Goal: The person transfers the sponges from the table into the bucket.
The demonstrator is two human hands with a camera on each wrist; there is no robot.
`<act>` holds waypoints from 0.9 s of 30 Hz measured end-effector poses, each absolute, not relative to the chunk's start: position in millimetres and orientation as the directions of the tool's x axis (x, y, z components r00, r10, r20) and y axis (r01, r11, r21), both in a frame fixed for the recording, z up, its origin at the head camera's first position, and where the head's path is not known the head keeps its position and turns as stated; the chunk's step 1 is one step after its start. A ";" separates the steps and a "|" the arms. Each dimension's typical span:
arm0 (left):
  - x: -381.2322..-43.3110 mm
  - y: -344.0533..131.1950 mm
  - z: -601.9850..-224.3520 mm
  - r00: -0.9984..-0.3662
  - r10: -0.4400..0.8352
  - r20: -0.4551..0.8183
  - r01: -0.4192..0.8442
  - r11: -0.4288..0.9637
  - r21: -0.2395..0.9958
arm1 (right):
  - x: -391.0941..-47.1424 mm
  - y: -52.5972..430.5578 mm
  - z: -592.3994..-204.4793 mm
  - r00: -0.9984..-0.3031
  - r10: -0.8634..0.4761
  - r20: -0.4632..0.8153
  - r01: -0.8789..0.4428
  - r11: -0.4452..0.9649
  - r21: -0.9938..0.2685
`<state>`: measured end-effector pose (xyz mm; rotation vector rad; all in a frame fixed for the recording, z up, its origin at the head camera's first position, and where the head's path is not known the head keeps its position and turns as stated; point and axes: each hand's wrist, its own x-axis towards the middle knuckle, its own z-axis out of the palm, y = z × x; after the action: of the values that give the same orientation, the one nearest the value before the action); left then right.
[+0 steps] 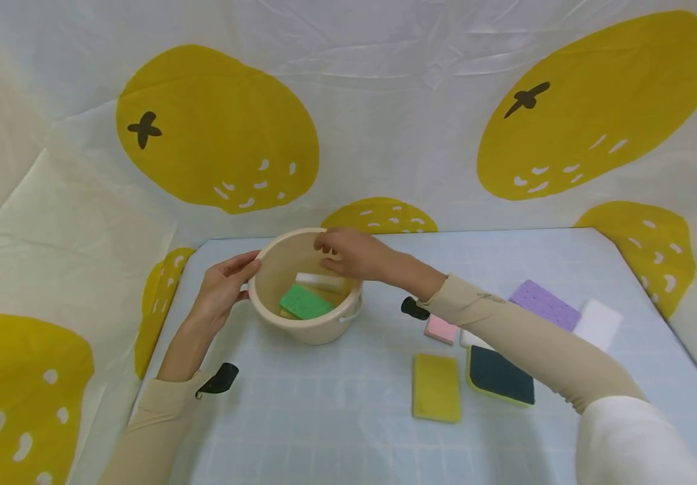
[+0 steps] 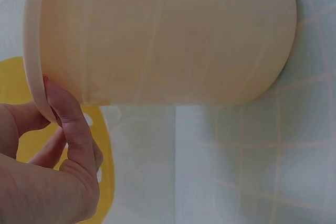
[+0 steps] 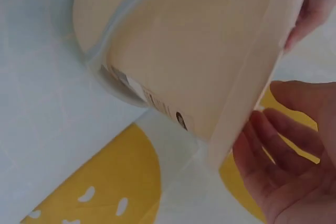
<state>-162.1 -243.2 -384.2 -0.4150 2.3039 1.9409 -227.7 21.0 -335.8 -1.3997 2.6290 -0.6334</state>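
Observation:
A beige bucket (image 1: 307, 335) stands on the table, with a green sponge (image 1: 305, 301) and a white block (image 1: 322, 281) inside it. In the head view my left hand (image 1: 220, 286) grips the bucket's rim from the left, and the left wrist view has its thumb and fingers pinching that rim. Over the bucket's right side hovers my right hand (image 1: 357, 254), nothing in its grasp. Its fingers (image 3: 278, 140) are loosely bent close to the rim in the right wrist view; whether they touch it I cannot tell.
Right of the bucket lie a yellow sponge (image 1: 436, 389), a dark-topped scouring sponge (image 1: 501, 376), a pink sponge (image 1: 442, 330), a purple sponge (image 1: 544, 304) and a white sponge (image 1: 598, 325). My right forearm passes above some of them. A fruit-print sheet (image 1: 397, 135) rises behind the table.

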 end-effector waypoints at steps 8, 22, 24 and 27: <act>-161.4 -244.1 -384.6 -0.957 -0.157 -0.243 -0.267 0.149 0.952 | -224.3 44.3 -328.5 -0.606 -0.768 0.208 -0.742 0.451 -0.497; -162.8 -245.2 -384.9 -0.959 -0.133 -0.249 -0.266 0.132 0.955 | -222.1 92.9 -329.6 -0.648 -0.694 0.313 -0.729 0.448 -0.517; -162.8 -245.0 -384.9 -0.961 -0.130 -0.245 -0.261 0.128 0.957 | -221.1 99.7 -330.5 -0.662 -0.681 0.315 -0.717 0.452 -0.530; -163.1 -244.1 -385.5 -0.961 -0.128 -0.246 -0.261 0.120 0.958 | -219.8 110.1 -333.3 -0.677 -0.663 0.320 -0.703 0.454 -0.547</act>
<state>-163.1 -244.1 -385.5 -0.3967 2.2719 1.9792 -219.8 110.1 -333.3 -1.2829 2.7298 -1.0735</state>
